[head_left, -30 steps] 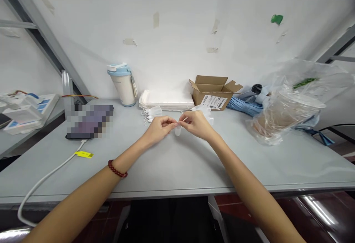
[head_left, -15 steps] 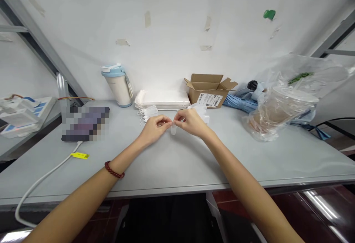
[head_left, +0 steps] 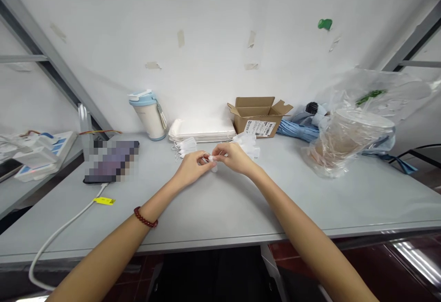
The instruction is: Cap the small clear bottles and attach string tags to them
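My left hand [head_left: 191, 166] and my right hand [head_left: 234, 156] meet over the middle of the grey table [head_left: 220, 201]. Both pinch a small translucent white plastic piece [head_left: 213, 166] between their fingertips. A thin white loop shows at the left fingertips. A pile of similar small white pieces [head_left: 184, 146] lies just beyond my left hand. Another pile of them [head_left: 248, 141] lies behind my right hand. A red bead bracelet circles my left wrist.
A blue-lidded cup [head_left: 149, 114], a stack of white sheets [head_left: 203, 130] and an open cardboard box [head_left: 259, 116] line the wall. A clear plastic bag [head_left: 354, 127] and blue fabric sit right. A blurred device [head_left: 112, 159] with a white cable [head_left: 62, 228] lies left.
The small piece has been drawn closer between the fingertips and sits lower on the table. My head has tipped slightly, shifting the view; the hands stay together.
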A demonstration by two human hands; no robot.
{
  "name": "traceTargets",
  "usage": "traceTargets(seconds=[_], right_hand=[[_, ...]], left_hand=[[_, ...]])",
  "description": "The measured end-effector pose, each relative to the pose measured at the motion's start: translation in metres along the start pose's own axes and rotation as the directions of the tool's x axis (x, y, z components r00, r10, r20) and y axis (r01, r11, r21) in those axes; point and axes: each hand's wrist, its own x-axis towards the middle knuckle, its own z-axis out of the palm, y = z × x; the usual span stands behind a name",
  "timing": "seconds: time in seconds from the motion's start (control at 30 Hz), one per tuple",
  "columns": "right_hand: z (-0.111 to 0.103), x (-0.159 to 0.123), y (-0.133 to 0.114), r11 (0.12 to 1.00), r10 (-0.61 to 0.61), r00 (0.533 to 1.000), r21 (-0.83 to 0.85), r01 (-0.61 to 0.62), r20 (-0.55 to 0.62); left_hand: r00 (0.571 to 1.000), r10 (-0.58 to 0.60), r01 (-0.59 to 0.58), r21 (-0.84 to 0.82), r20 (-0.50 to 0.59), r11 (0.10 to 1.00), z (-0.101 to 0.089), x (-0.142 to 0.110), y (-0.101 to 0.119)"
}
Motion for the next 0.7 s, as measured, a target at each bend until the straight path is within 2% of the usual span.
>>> traceTargets(seconds=[0.07, 0.13, 0.23, 0.3, 0.37, 0.47, 0.6, 0.7], right_hand=[[-0.002, -0.001, 0.001, 0.992, 0.007, 1.000, -0.129, -0.007, -0.006], [-0.005, -0.001, 0.003, 0.956, 0.033, 0.999, -0.292, -0.041, -0.035], [-0.011, 0.000, 0.008, 0.848, 0.100, 0.990, -0.511, -0.139, -0.103], [-0.015, 0.001, 0.012, 0.777, 0.142, 0.980, -0.598, -0.199, -0.142], [-0.018, 0.001, 0.016, 0.729, 0.165, 0.973, -0.644, -0.231, -0.161], [-0.020, 0.001, 0.018, 0.704, 0.175, 0.971, -0.669, -0.238, -0.162], [-0.022, 0.000, 0.021, 0.705, 0.192, 0.971, -0.669, -0.236, -0.141], [-0.023, 0.000, 0.024, 0.712, 0.203, 0.972, -0.665, -0.227, -0.115]], left_hand=[[0.999, -0.031, 0.029, -0.079, -0.023, 0.996, -0.007, 0.003, -0.002], [0.992, -0.083, 0.064, -0.188, -0.096, 0.980, -0.018, 0.007, -0.006], [0.952, -0.189, 0.105, -0.321, -0.243, 0.941, -0.038, 0.013, -0.017], [0.927, -0.214, 0.107, -0.330, -0.308, 0.938, -0.050, 0.017, -0.026], [0.922, -0.165, 0.080, -0.243, -0.351, 0.967, -0.057, 0.019, -0.034], [0.938, -0.026, 0.013, -0.041, -0.346, 0.999, -0.061, 0.021, -0.044], [0.946, 0.090, -0.024, 0.210, -0.313, 0.977, -0.060, 0.022, -0.048], [0.948, 0.153, -0.065, 0.300, -0.278, 0.952, -0.058, 0.022, -0.052]])
